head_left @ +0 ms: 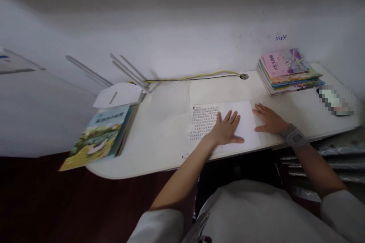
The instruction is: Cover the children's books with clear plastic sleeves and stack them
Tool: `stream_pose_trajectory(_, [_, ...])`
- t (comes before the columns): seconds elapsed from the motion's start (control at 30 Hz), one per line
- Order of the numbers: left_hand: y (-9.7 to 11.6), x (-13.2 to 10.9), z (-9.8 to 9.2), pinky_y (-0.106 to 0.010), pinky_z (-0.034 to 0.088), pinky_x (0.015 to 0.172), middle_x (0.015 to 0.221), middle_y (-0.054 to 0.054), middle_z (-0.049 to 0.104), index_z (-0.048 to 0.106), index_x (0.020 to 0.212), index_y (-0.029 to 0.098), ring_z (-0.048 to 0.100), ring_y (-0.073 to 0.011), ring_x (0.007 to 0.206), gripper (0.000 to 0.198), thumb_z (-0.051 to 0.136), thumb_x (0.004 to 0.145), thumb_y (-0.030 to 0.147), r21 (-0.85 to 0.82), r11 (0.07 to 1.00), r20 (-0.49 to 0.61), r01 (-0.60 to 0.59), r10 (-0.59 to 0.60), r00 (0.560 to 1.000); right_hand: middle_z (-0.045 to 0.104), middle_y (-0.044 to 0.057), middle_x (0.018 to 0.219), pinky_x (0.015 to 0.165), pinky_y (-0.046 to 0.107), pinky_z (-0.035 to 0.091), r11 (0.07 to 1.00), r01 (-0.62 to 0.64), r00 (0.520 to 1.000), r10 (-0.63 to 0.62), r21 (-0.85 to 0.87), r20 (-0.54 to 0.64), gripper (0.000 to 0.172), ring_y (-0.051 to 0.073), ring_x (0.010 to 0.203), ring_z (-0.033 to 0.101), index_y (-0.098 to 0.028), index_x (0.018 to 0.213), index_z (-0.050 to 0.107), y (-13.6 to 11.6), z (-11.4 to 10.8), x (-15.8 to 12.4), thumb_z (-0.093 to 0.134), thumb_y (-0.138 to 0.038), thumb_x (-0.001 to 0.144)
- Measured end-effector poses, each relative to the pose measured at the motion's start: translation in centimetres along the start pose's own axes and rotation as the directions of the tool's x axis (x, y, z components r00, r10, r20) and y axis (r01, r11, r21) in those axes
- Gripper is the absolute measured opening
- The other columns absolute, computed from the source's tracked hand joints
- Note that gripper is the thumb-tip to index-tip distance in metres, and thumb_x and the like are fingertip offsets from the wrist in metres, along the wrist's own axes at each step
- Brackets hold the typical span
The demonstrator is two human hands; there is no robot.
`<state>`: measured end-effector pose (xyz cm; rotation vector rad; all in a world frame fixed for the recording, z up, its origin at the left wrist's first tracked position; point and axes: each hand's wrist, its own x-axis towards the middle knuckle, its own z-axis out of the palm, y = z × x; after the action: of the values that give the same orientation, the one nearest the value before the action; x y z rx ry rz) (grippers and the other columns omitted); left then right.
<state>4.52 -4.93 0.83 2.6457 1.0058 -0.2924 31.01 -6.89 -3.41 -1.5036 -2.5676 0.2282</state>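
A white sheet of paper [245, 119] with printed text on its left half lies near the front edge of a white desk [159, 136]. My left hand [226, 129] rests flat on the middle of the sheet, fingers spread, holding nothing. My right hand [268, 119] lies flat at the sheet's right edge, fingers stretched toward the paper, with a grey band on its wrist [293, 136].
A stack of colourful books [288, 70] sits at the back right. A green-covered book [99, 136] overhangs the desk's left end, below a white router [119, 93] with antennas. A yellow and black cable [199, 77] runs along the wall. A blurred item [335, 100] lies far right.
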Motion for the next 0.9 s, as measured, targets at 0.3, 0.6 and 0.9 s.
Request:
stream_pose_trajectory(0.3, [0.7, 0.8, 0.1, -0.069, -0.002, 0.106, 0.156, -0.017, 0.005, 0.011, 0.151, 0.014, -0.001, -0.0393, 0.143, 0.101, 0.038, 0.077, 0.078, 0.007, 1.0, -0.025, 0.005, -0.005, 1.0, 0.025, 0.015, 0.154, 0.111, 0.05, 0.024, 0.998, 0.02, 0.999, -0.017, -0.052, 0.044, 0.081, 0.034, 0.141, 0.021, -0.02, 0.145, 0.035, -0.9, -0.7, 0.1, 0.049, -0.068, 0.081])
stream_pose_trajectory(0.6, [1.0, 0.9, -0.5, -0.068, -0.002, 0.106, 0.156, -0.018, 0.004, 0.012, 0.151, 0.012, 0.0, -0.0394, 0.143, 0.1, 0.038, 0.078, 0.076, 0.023, 1.0, 0.005, -0.019, 0.019, 1.0, 0.026, 0.015, 0.154, 0.111, 0.052, 0.024, 0.999, 0.03, 0.999, -0.028, -0.043, 0.046, 0.082, 0.034, 0.141, 0.021, -0.019, 0.145, 0.034, -0.5, -0.6, 0.1, 0.047, -0.068, 0.081])
stream_pose_trajectory(0.9, [0.4, 1.4, 0.4, -0.065, -0.004, 0.108, 0.156, -0.018, 0.007, 0.014, 0.151, 0.017, 0.003, -0.0373, 0.144, 0.103, 0.042, 0.073, 0.079, -0.02, 0.997, -0.046, -0.078, 0.077, 0.996, 0.025, 0.015, 0.154, 0.111, 0.052, 0.024, 0.999, 0.014, 0.998, -0.011, -0.045, 0.06, 0.082, 0.034, 0.141, 0.02, -0.02, 0.145, 0.034, -0.6, -0.6, 0.1, 0.048, -0.068, 0.081])
